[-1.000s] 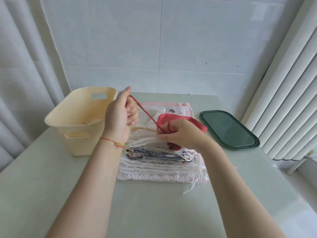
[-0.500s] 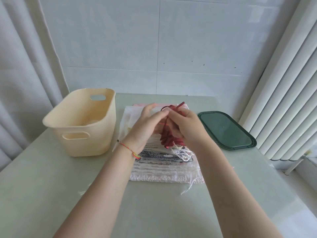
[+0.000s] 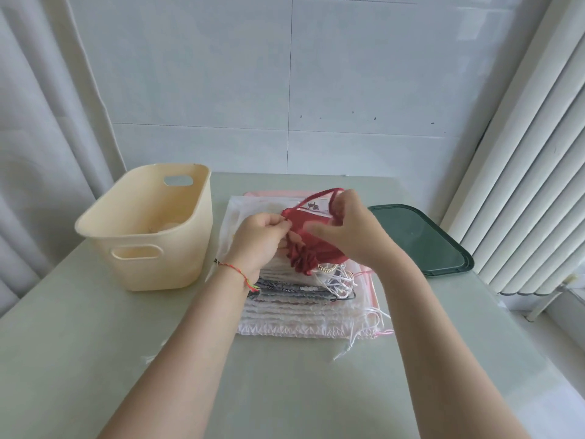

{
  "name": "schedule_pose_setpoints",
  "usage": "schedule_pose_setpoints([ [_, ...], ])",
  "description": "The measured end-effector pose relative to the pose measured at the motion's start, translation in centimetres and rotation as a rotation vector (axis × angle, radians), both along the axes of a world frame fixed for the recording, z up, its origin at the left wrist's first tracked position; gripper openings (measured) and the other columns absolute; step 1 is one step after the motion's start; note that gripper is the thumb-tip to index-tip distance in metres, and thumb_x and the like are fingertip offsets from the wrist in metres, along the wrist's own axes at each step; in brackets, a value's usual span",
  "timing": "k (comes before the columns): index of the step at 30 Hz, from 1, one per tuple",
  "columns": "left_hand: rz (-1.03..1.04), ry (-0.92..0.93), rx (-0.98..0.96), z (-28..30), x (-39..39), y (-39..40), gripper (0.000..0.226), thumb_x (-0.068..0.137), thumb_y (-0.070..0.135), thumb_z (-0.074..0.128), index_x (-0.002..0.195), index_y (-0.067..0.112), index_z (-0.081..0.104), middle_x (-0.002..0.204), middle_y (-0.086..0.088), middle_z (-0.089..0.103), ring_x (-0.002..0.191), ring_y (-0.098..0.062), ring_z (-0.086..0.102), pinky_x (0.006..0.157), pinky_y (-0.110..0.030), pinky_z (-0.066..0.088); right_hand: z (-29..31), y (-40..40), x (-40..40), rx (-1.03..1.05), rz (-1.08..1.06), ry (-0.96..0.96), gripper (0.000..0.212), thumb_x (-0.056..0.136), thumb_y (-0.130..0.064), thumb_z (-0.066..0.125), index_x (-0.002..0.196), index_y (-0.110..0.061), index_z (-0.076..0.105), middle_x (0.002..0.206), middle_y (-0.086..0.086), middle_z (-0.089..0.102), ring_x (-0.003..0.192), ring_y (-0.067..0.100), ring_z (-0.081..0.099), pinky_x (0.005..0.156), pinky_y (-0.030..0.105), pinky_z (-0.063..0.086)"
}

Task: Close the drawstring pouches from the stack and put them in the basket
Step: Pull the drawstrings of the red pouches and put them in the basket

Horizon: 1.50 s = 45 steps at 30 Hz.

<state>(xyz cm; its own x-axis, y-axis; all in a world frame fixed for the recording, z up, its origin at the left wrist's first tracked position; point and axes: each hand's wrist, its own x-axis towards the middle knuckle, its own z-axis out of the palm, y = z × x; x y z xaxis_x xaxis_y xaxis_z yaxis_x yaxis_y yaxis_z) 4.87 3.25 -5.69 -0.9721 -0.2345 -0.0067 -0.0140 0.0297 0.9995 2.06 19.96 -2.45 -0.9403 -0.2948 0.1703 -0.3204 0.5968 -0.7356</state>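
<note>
A dark red drawstring pouch (image 3: 305, 253) hangs bunched between my two hands, just above the stack of pouches (image 3: 304, 305) in the middle of the table. My left hand (image 3: 258, 240) pinches the red cord at the pouch's left side. My right hand (image 3: 351, 229) grips the pouch and holds a loop of the red cord (image 3: 316, 198) that arcs up behind it. The cream plastic basket (image 3: 142, 229) stands to the left of the stack; something pale lies at its bottom.
A dark green tray lid (image 3: 424, 239) lies to the right of the stack. White and pink strings (image 3: 357, 331) trail from the stack's near right corner. A tiled wall stands behind the table, a curtain on the left and a white ribbed radiator (image 3: 522, 172) on the right.
A second ago my left hand pulled the red cord out to the left over the basket side. Both hands then came together, and now they have parted a little with a cord loop raised.
</note>
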Motion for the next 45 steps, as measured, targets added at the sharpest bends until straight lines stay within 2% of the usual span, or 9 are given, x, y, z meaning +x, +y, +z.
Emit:
schedule_pose_setpoints([
  [6,0.181,0.149,0.248,0.8,0.0,-0.5,0.022,0.1,0.005,0.049,0.081,0.008,0.058,0.06,0.0,0.063,0.061,-0.015,0.061,0.061,-0.024,0.055,0.0,-0.5,0.7,0.379,0.08,0.19,0.01,0.088,-0.02,0.066,0.095,-0.015,0.063,0.087,-0.003,0.064,0.085,0.017,0.055,0.095,0.036,0.039],
  [10,0.129,0.215,0.144,1.6,0.6,-0.9,0.014,0.098,0.009,0.054,0.086,0.011,0.06,0.06,0.002,0.064,0.055,-0.01,0.058,0.05,-0.02,0.048,0.0,-1.5,0.8,0.337,0.007,0.238,0.009,0.09,-0.018,0.063,0.097,-0.015,0.069,0.081,-0.002,0.06,0.089,0.019,0.052,0.073,0.029,0.037],
  [14,0.036,0.166,-0.217,0.9,0.6,-1.0,0.014,0.094,0.013,0.061,0.082,0.01,0.066,0.06,0.005,0.066,0.047,-0.008,0.053,0.048,-0.017,0.042,-0.4,-2.4,1.2,0.305,0.083,0.244,0.009,0.086,-0.015,0.062,0.091,-0.017,0.07,0.084,-0.003,0.066,0.083,0.019,0.061,0.077,0.033,0.047],
  [20,-0.141,0.06,-0.453,0.6,0.9,-1.4,0.01,0.089,0.018,0.069,0.081,0.012,0.072,0.054,0.006,0.059,0.05,-0.002,0.05,0.054,-0.012,0.04,1.4,-0.1,1.7,0.344,0.287,-0.174,0.033,0.094,-0.036,0.057,0.075,-0.009,0.056,0.061,-0.006,0.044,0.049,0.007,0.037,0.055,0.023,0.032],
  [27,-0.298,-0.006,-0.537,1.3,1.4,-1.8,0.024,0.092,0.018,0.064,0.075,0.032,0.074,0.059,0.011,0.063,0.06,0.001,0.055,0.065,-0.014,0.044,0.9,-0.2,0.3,-0.55,0.189,-0.338,0.039,0.1,-0.023,0.05,0.062,-0.012,0.051,0.063,0.006,0.056,0.059,0.018,0.053,0.065,0.033,0.04],
  [33,-0.397,-0.009,-0.637,1.2,1.5,-1.7,0.031,0.087,0.041,0.069,0.082,0.011,0.077,0.065,-0.004,0.059,0.063,-0.019,0.053,0.064,-0.029,0.042,1.4,-0.9,0.8,-0.749,0.216,-0.409,0.024,0.101,-0.013,0.047,0.091,-0.002,0.066,0.066,0.006,0.057,0.059,0.02,0.054,0.062,0.03,0.043],
  [37,-0.386,-0.016,-0.634,1.1,1.4,-1.8,0.021,0.092,0.041,0.063,0.083,0.031,0.079,0.068,0.01,0.063,0.066,-0.001,0.057,0.07,-0.016,0.044,1.7,-0.5,0.5,-1.097,0.257,-0.312,0.033,0.1,-0.009,0.042,0.131,-0.009,0.054,0.119,0.007,0.066,0.111,0.02,0.064,0.091,0.03,0.053],
  [41,-0.359,-0.057,-0.464,1.2,1.3,-1.7,0.028,0.097,0.032,0.058,0.084,0.02,0.079,0.058,0.012,0.056,0.053,0.002,0.048,0.055,-0.01,0.038,1.2,-0.7,0.7,-0.543,-0.03,0.017,0.039,0.09,0.004,0.047,0.114,-0.017,0.068,0.113,-0.005,0.069,0.107,0.005,0.063,0.092,0.024,0.048],
  [45,-0.348,-0.052,-0.276,1.1,1.2,-1.8,0.037,0.1,0.026,0.053,0.073,0.02,0.078,0.063,0.003,0.062,0.056,-0.002,0.049,0.061,-0.018,0.039,1.0,-1.6,1.8,-0.255,0.199,0.01,0.036,0.08,0.012,0.042,0.096,-0.008,0.068,0.09,0.0,0.074,0.085,0.007,0.07,0.077,0.017,0.054],
])
